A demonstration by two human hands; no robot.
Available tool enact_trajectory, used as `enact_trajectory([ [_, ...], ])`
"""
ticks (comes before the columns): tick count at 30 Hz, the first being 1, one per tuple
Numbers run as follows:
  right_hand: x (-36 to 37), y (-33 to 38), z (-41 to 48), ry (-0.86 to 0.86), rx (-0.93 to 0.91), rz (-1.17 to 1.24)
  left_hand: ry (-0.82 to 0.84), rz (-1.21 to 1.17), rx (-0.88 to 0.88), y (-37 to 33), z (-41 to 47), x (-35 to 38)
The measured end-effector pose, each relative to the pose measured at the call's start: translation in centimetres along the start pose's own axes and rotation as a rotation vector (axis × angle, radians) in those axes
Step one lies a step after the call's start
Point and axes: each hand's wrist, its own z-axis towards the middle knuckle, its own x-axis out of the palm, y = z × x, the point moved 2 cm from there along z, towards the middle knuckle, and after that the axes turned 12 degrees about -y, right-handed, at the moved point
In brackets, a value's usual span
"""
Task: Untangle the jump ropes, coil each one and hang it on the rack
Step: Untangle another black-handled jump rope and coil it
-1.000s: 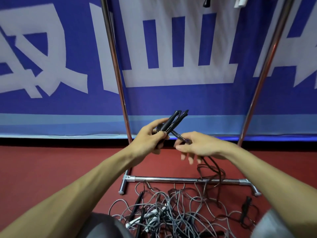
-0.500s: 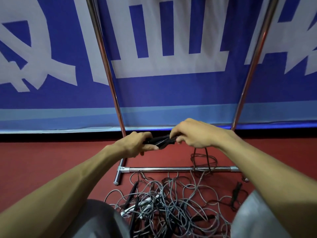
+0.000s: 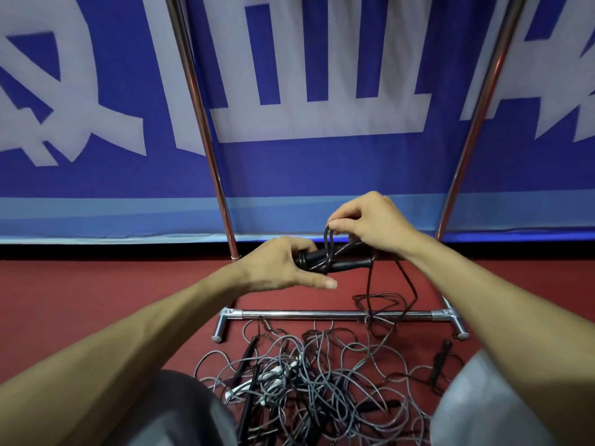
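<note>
Left hand (image 3: pixel 280 265) is wrapped round both black handles (image 3: pixel 347 264), held side by side and lying flat. Right hand (image 3: pixel 373 220) is just above and to the right, with thumb and fingers pinched on a loop of the black rope (image 3: pixel 349 245) that crosses over the handles. So both hands are closed on the same rope, up in the air in front of the rack (image 3: pixel 207 149).

Working down in size, a huge blue and white banner (image 3: pixel 289 75) fills the wall. Under it is red floor (image 3: pixel 96 284), and the rack's two chrome uprights lean away from me. Its bottom bar (image 3: pixel 322 314) has the rope's loose tail drooping over it in a few slack loops. This side of the bar sits the pile (image 3: pixel 309 375), a mess of grey and black ropes nobody has sorted.

Looks to me like the coiling step on this one, wrapping cord round the paired handles. I'd guess the next move needs the right hand to feed more slack and keep tension so the wraps don't slide off, with the left just clamping.

Stuff I can't tell: the top of the rack is cut off, so no hanging rail in sight. I can't count the wraps or the ropes in the pile, and the person's knees (image 3: pixel 167 413) cover its near edge. Also unclear whether the tail is snagged on the bar or just resting on it.
</note>
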Motion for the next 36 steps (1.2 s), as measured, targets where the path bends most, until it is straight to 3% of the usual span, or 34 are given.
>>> enact_trajectory([
  [3,0.0,-0.5,-0.2,0.057,0.233,0.206,-0.092,0.006,0.027,0.0,0.0,-0.4],
  [6,-0.3,-1.2,-0.7,0.218,0.514,0.406,-0.041,-0.123,0.002,-0.2,-0.3,-0.3],
  [10,0.2,-1.5,-1.0,0.258,0.568,0.514,-0.049,-0.324,-0.056,-0.3,-0.2,-0.5],
  [19,1.6,-0.5,-1.5,0.553,0.463,0.182,-0.115,-0.421,-0.121,0.7,0.5,-0.6],
  [24,1.8,-1.1,-1.8,0.622,0.265,-0.132,-0.172,-0.364,-0.078,1.8,1.0,-1.0],
  [27,2.0,-0.9,-1.9,0.691,0.132,-0.365,-0.186,-0.247,-0.086,2.5,1.1,-0.9],
  [31,2.4,0.9,-2.1,0.712,-0.055,-0.453,-0.249,0.047,-0.09,3.5,1.8,-1.2],
  [34,2.3,1.9,-2.3,0.636,-0.15,-0.461,-0.243,0.388,-0.024,4.1,2.0,-1.2],
  [36,1.7,2.5,-2.3,0.485,-0.231,-0.479,-0.222,0.524,0.007,4.1,1.9,-1.1],
])
